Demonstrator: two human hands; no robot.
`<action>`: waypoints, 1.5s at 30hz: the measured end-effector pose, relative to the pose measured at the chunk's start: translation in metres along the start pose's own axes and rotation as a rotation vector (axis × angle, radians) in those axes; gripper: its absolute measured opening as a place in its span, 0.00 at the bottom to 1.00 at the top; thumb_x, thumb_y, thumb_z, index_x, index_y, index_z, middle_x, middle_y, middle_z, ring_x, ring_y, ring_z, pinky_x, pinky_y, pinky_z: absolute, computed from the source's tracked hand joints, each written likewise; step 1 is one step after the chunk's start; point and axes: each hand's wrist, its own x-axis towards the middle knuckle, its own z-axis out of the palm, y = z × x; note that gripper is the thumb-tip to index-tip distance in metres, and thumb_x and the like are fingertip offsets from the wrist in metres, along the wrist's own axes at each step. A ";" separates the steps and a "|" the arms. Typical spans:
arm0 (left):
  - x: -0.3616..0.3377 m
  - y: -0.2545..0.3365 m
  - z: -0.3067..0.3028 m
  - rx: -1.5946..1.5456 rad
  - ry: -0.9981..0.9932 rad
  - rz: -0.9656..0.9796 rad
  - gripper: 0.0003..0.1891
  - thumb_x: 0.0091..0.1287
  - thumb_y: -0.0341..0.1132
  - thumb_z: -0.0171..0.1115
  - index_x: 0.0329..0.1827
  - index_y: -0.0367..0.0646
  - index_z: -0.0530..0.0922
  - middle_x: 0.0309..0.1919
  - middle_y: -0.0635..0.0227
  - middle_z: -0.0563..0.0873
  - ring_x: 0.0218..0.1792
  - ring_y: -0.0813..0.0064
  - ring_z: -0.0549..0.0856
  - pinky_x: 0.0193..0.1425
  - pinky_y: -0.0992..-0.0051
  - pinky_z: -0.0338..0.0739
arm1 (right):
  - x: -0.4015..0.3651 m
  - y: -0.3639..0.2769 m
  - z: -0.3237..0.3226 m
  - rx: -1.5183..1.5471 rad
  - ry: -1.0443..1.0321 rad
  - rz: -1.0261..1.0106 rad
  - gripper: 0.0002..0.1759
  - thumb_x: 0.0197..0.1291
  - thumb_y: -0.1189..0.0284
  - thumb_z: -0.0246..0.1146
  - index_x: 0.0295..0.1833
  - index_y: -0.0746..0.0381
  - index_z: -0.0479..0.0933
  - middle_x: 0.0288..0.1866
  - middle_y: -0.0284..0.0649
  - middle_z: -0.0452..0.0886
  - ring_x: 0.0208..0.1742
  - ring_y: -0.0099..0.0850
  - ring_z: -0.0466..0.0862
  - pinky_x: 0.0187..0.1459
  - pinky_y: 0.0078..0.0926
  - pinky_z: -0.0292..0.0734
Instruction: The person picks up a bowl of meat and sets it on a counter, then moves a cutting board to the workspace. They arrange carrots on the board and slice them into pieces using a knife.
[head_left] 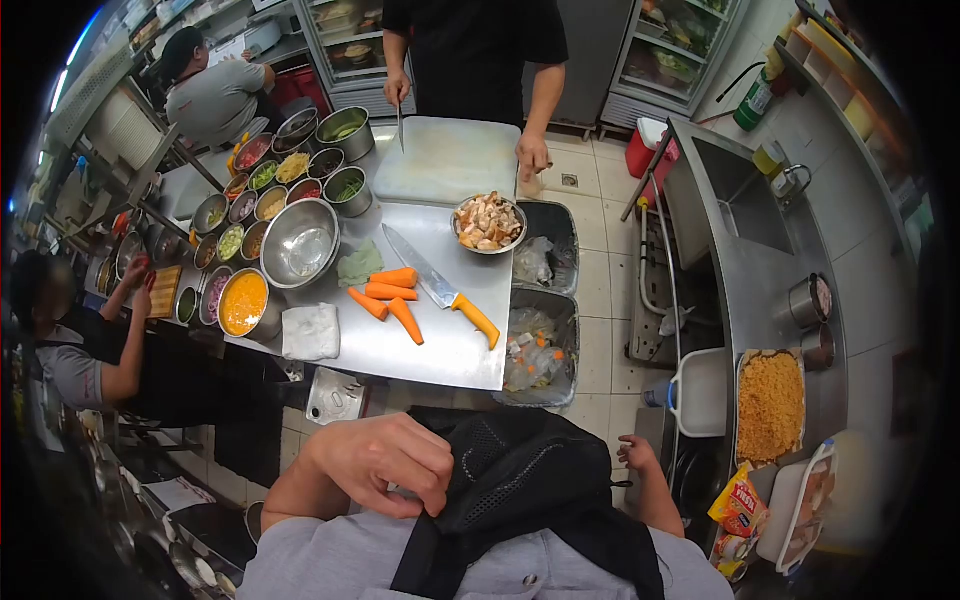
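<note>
My left hand [390, 465] is closed at my chest, its fingertips pinched on the edge of a black mesh garment [510, 465] with straps over my grey shirt. On my other side, my right hand [637, 454] hangs low with its fingers apart and holds nothing. Ahead of me on the steel table [440, 370] lie several peeled carrots [392, 290] and a large knife [445, 290] with a yellow handle. A folded white cloth [311, 331] and a green cloth [360, 264] are near them.
A bowl of chopped pieces [489, 222] stands by a white cutting board [440, 160], where a person in black holds a knife. Bowls, including an orange liquid [244, 303], fill the left. Waste bins [541, 385] flank the table. A crumb tray [771, 405] is right.
</note>
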 end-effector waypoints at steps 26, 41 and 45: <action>-0.191 -0.050 -0.051 -0.292 0.400 -0.525 0.14 0.70 0.29 0.67 0.56 0.36 0.84 0.37 0.74 0.80 0.38 0.86 0.77 0.43 0.81 0.73 | -0.054 -0.010 0.146 0.126 0.076 0.061 0.22 0.71 0.79 0.57 0.69 0.58 0.77 0.42 0.43 0.87 0.31 0.30 0.85 0.26 0.28 0.76; -0.192 -0.081 -0.052 -0.284 0.296 -0.641 0.15 0.70 0.26 0.62 0.58 0.37 0.82 0.36 0.76 0.79 0.38 0.86 0.76 0.46 0.81 0.75 | -0.072 0.009 0.173 0.167 0.092 0.066 0.21 0.73 0.77 0.57 0.70 0.60 0.75 0.40 0.41 0.87 0.32 0.29 0.86 0.26 0.27 0.77; -0.184 -0.089 -0.045 -0.270 0.272 -0.650 0.15 0.70 0.24 0.61 0.59 0.37 0.82 0.36 0.76 0.80 0.37 0.86 0.76 0.46 0.81 0.75 | -0.061 0.025 0.169 0.170 0.069 0.074 0.21 0.73 0.77 0.56 0.70 0.60 0.75 0.40 0.41 0.87 0.32 0.29 0.86 0.25 0.27 0.76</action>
